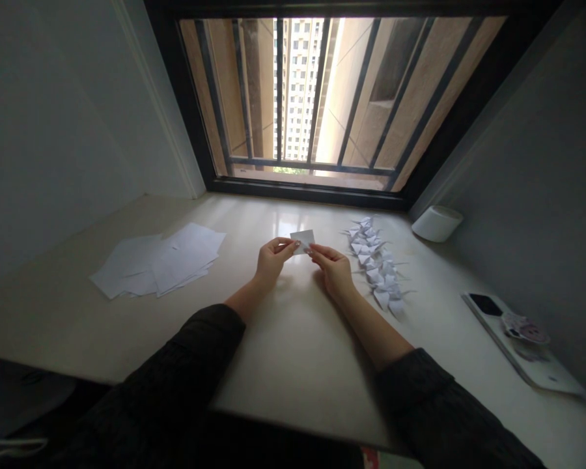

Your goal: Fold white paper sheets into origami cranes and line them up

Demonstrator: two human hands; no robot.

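Small paper square (303, 238): one, between your two hands, over surface (283, 365); contact unclear. 
Left hand (273, 258): fingertips pinching square's near left part. 
Right hand (336, 266): fingertips pinching near right part. 
Care, as judged: keep your pinch light, align edges before pressing any crease. 
Paper cranes (375, 268): row, right. 
White sheets (180, 257): loose pile, left, well apart.

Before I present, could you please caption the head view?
Left hand and right hand pinch a small paper, between white sheets and folded figures.
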